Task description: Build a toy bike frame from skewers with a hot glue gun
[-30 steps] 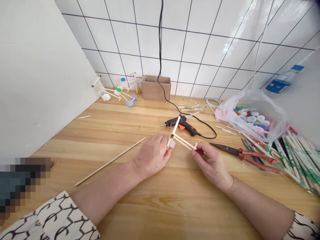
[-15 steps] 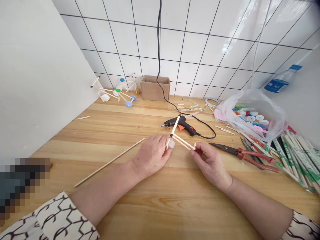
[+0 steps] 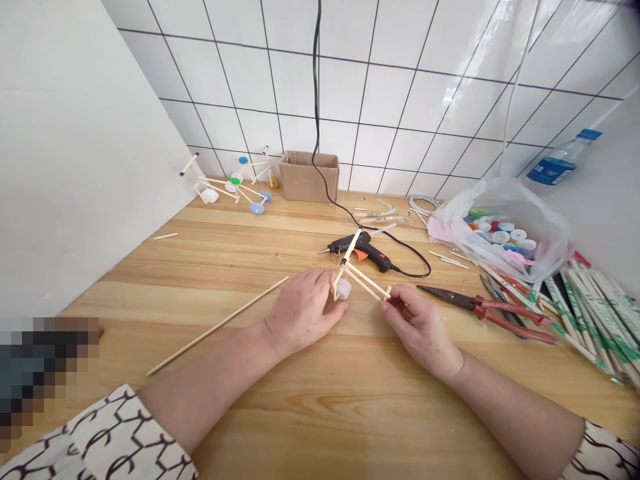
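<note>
A small stick model made of thin wooden sticks, with dark bits at a joint and at the top end, is between my two hands. A whitish bottle cap sits at its left side. My left hand is curled around the model's left end, its thumb below the cap; the far fingertips are hidden. My right hand pinches the right end of the model, at a short crosspiece, between thumb and fingers. Behind the model lies a black glue gun with an orange trigger.
One long stick lies to the left. Pliers, paper-wrapped sticks and a plastic bag of caps are at the right. Several finished-looking stick models and a cardboard box stand by the wall, with a water bottle at far right.
My left thumb has shifted slightly down from the cap, so more of the cap shows. The right hand keeps its pinch on the model, nearly in place.
</note>
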The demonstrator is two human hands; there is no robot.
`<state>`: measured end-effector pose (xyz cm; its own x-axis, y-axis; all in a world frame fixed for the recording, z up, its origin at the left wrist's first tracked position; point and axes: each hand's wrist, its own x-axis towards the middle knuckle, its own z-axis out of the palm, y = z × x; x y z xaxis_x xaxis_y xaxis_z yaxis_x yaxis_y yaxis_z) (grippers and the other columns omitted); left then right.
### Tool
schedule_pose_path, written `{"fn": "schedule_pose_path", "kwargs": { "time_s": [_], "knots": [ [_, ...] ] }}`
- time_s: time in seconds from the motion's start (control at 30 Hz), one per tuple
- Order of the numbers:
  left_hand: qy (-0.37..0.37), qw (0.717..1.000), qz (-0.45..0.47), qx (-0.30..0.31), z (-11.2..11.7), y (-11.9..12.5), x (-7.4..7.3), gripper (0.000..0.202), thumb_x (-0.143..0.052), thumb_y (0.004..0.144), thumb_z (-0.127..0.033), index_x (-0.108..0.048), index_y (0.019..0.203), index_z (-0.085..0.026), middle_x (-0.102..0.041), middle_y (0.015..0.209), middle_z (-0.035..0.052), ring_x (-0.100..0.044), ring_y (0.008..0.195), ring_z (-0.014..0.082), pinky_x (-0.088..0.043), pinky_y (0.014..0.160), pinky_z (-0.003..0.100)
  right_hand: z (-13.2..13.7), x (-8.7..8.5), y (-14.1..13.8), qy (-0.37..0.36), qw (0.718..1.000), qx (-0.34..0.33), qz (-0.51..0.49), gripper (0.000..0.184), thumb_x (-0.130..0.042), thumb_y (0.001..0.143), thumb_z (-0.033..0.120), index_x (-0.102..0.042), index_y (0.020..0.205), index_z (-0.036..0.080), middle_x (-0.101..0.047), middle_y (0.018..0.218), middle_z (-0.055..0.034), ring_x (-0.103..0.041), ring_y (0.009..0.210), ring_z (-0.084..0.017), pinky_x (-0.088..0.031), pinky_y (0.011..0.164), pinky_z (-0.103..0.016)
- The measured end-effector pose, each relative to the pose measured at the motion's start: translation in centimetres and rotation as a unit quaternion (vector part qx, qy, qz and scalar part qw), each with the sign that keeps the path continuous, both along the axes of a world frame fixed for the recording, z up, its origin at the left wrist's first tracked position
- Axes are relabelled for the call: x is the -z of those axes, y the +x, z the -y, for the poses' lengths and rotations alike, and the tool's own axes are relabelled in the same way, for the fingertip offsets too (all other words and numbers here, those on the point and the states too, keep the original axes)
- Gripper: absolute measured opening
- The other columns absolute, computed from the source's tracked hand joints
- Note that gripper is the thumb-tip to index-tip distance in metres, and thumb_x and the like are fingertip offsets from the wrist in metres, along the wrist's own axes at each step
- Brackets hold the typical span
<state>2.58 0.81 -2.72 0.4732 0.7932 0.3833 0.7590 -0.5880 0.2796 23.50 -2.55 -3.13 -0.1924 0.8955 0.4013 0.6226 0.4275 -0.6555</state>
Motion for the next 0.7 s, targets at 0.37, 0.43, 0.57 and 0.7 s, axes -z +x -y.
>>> {"fn": "schedule_pose_path", "kwargs": {
  "time_s": [0.37, 0.43, 0.57, 0.7],
  "knots": [
    [0.015, 1.000, 0.011, 0.003, -0.32, -0.06, 0.50, 0.008, -0.055, 0.082, -0.026, -0.054, 0.087, -0.020, -0.065, 0.084, 0.0049, -0.062, 0.080, 0.0220, -0.051, 0.072, 0.034, 0.01, -0.22, -0.08, 0.006, 1.000, -0.001, 0.005, 0.014, -0.049, 0.087, 0.024, -0.051, 0.073, 0.021, -0.053, 0.063, 0.0013, -0.048, 0.057, -0.012, -0.040, 0.054, -0.024],
    [0.015, 1.000, 0.019, 0.004, -0.32, 0.00, 0.58, 0.007, -0.055, 0.082, -0.025, -0.054, 0.087, -0.020, -0.065, 0.085, 0.0049, -0.063, 0.082, 0.0216, -0.051, 0.074, 0.034, 0.02, -0.20, -0.08, 0.003, 1.000, -0.002, 0.003, 0.014, -0.050, 0.087, 0.024, -0.051, 0.073, 0.021, -0.053, 0.064, 0.0012, -0.048, 0.057, -0.012, -0.040, 0.054, -0.024],
    [-0.002, 0.999, 0.035, 0.005, -0.34, 0.18, 0.53, 0.009, -0.058, 0.078, -0.023, -0.054, 0.086, -0.020, -0.066, 0.089, 0.0054, -0.063, 0.085, 0.0226, -0.050, 0.077, 0.035, -0.01, -0.05, -0.07, 0.000, 1.000, -0.004, -0.002, 0.014, -0.050, 0.087, 0.025, -0.052, 0.074, 0.020, -0.055, 0.065, 0.0007, -0.049, 0.059, -0.013, -0.041, 0.055, -0.024],
    [-0.028, 0.999, 0.040, -0.002, -0.42, 0.28, 0.48, 0.010, -0.059, 0.076, -0.023, -0.054, 0.084, -0.020, -0.065, 0.085, 0.0042, -0.062, 0.080, 0.0218, -0.050, 0.073, 0.034, -0.07, 0.06, -0.04, 0.000, 1.000, -0.006, -0.004, 0.014, -0.050, 0.087, 0.025, -0.052, 0.074, 0.020, -0.055, 0.066, 0.0005, -0.051, 0.060, -0.013, -0.042, 0.056, -0.024]
  ]
}}
